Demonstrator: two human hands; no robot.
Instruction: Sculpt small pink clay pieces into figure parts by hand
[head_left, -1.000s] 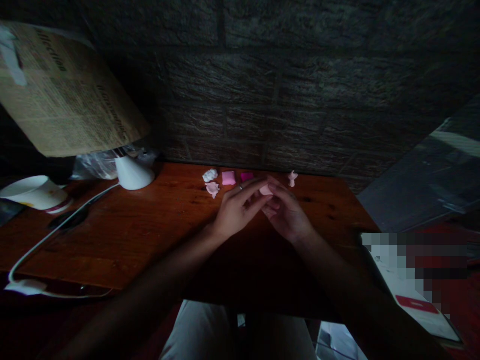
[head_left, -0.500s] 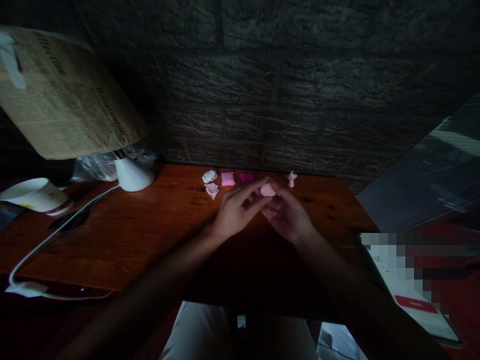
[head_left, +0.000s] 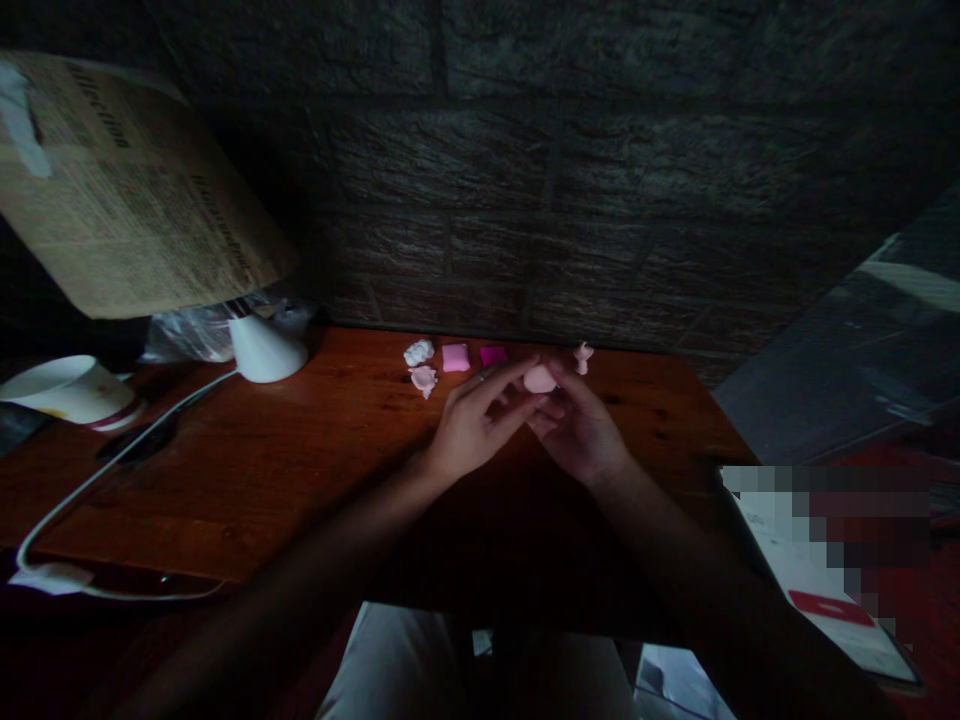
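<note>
Between the fingertips of both hands is a smooth, rounded lump of pale pink clay (head_left: 539,378), held above the wooden table. My left hand (head_left: 480,415) grips it from the left, with a ring showing on one finger. From the right, my right hand (head_left: 581,425) closes on the same lump, its lower fingers curled underneath. Behind my hands lie a pink square block (head_left: 456,357) and a magenta square block (head_left: 493,355). Left of them sit a crumpled white lump (head_left: 418,351) and a ragged pale pink piece (head_left: 424,380). A small twisted pink piece (head_left: 583,357) lies to the right.
A lamp with a newspaper-print shade (head_left: 150,190) and white base (head_left: 266,348) stands at the left. Nearby are a paper cup (head_left: 71,390) and a white cable (head_left: 112,455). A stone-patterned wall (head_left: 480,170) rises behind the table (head_left: 322,460). A lit screen (head_left: 810,570) is at lower right.
The clay lump has turned slightly between my fingers and shows a rounder, smoother face. Both hands have barely shifted. The pieces on the table lie where they were.
</note>
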